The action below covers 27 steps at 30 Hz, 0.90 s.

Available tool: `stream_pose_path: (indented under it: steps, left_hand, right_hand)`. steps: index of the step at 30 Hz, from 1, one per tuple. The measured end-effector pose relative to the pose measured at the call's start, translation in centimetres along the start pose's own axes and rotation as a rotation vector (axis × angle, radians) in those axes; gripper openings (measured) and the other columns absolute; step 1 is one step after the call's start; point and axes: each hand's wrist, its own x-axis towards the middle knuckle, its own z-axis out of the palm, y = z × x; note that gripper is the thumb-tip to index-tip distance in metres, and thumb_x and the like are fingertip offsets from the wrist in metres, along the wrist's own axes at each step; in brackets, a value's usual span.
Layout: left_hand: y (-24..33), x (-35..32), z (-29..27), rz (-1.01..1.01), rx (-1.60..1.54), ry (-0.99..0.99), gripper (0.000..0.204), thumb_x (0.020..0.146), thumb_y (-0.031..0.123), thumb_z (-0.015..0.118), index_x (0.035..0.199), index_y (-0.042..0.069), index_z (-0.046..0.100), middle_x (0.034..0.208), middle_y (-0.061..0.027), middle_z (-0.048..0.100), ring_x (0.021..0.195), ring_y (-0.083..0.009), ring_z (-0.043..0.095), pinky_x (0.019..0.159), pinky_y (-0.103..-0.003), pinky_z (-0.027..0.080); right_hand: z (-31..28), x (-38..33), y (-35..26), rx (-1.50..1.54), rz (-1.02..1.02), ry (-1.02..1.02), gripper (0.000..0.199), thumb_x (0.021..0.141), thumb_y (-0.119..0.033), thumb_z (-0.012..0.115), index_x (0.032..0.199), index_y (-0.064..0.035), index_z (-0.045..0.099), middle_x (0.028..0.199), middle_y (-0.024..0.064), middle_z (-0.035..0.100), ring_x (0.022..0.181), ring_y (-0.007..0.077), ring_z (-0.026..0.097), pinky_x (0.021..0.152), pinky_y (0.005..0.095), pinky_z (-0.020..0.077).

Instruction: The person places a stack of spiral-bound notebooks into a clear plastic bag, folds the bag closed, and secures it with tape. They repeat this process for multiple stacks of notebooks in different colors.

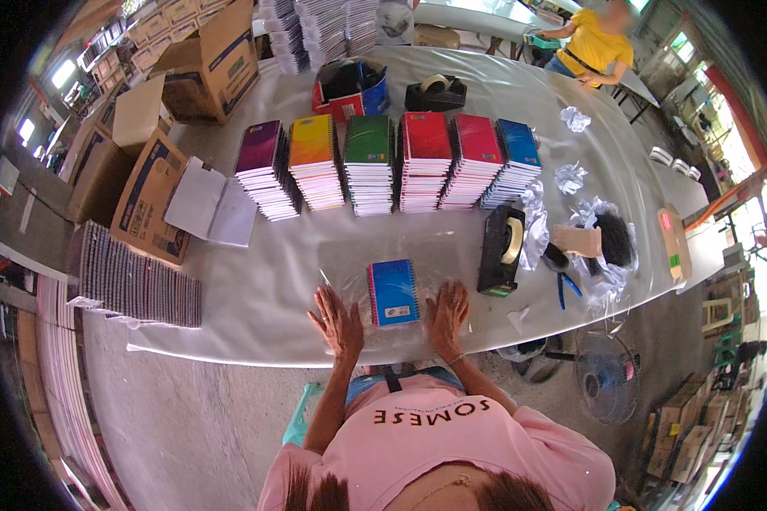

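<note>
A blue spiral notebook [394, 288] lies on a transparent plastic sheet [341, 260] at the table's near edge, with a red edge showing along its left side. To its left, my left hand [338, 324] rests flat on the sheet, fingers spread. My right hand [446, 318] lies flat by the notebook's right side, fingers stretched out. Neither hand holds anything. Beyond the sheet stand stacks of spiral notebooks topped by purple [261, 146], yellow [312, 139], green [369, 140], red [425, 136], pink [477, 139] and blue [519, 143] covers.
Right of my hands are a black tape dispenser [492, 255], blue-handled scissors [569, 291] and crumpled plastic [534, 226]. Cardboard boxes [151, 200] and a long notebook stack [141, 277] occupy the left. Another dispenser [435, 94] stands behind. A person in yellow [599, 47] is far right.
</note>
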Motion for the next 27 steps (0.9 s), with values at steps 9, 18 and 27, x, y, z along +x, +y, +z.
stream_pose_path:
  steps: [9,18,27]
  left_hand:
    - [-0.4,-0.2,-0.1,0.054,-0.107,0.061,0.060,0.092,0.031,0.059,0.144,0.009,0.039,0.149,-0.0143,0.036,0.143,-0.0305,0.026,0.115,-0.060,0.003]
    - [0.6,1.2,-3.5,-0.226,-0.611,0.025,0.062,0.086,0.013,0.066,0.141,0.011,0.039,0.120,-0.0130,0.058,0.102,-0.0271,0.059,0.098,-0.046,0.038]
    - [-1.3,1.5,-5.2,-0.212,-0.579,0.049,0.024,0.085,0.011,0.067,0.108,0.008,0.063,0.085,-0.0136,0.069,0.076,-0.0274,0.067,0.071,-0.039,0.052]
  right_hand:
    - [-0.2,0.3,0.1,0.131,0.059,0.052,0.058,0.090,-0.029,0.061,0.142,-0.0100,0.042,0.146,0.0225,0.032,0.135,0.0427,0.027,0.108,0.0561,0.0222]
    - [-3.1,1.1,-0.7,0.157,0.026,-0.100,0.057,0.089,-0.026,0.063,0.141,-0.0127,0.041,0.142,0.0221,0.038,0.129,0.0434,0.035,0.106,0.0553,0.0266]
    - [-5.9,2.7,1.4,0.533,0.266,-0.120,0.067,0.084,-0.005,0.064,0.143,-0.0024,0.033,0.112,0.0228,0.057,0.100,0.0378,0.057,0.087,0.0471,0.0451]
